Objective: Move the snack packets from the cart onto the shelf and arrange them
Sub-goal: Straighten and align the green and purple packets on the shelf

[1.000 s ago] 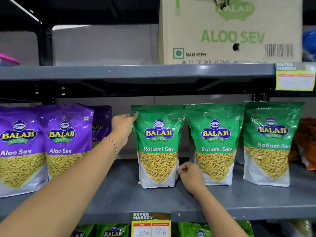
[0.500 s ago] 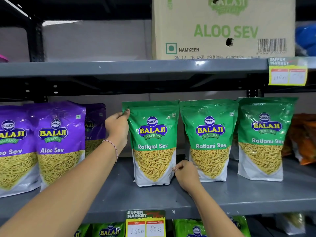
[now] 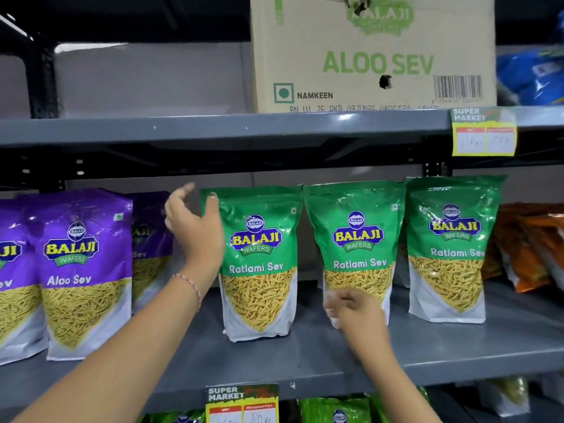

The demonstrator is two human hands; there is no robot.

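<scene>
Three green Ratlami Sev packets stand upright on the grey shelf (image 3: 320,358): a left one (image 3: 259,270), a middle one (image 3: 358,248) and a right one (image 3: 451,251). My left hand (image 3: 195,227) hovers open just left of the left green packet's top corner, thumb near its edge, fingers spread. My right hand (image 3: 357,312), blurred, is in front of the middle packet's lower left corner with fingers apart, holding nothing. Purple Aloo Sev packets (image 3: 82,270) stand to the left. The cart is out of view.
A cardboard Aloo Sev box (image 3: 372,56) sits on the upper shelf (image 3: 183,129). Orange packets (image 3: 531,245) lie at the far right. Price tags (image 3: 242,404) hang on the shelf edges. More green packets (image 3: 335,410) show on the shelf below.
My left hand let go of the left green packet's top corner and opened. My right hand left that packet's bottom corner and moved right, in front of the middle packet.
</scene>
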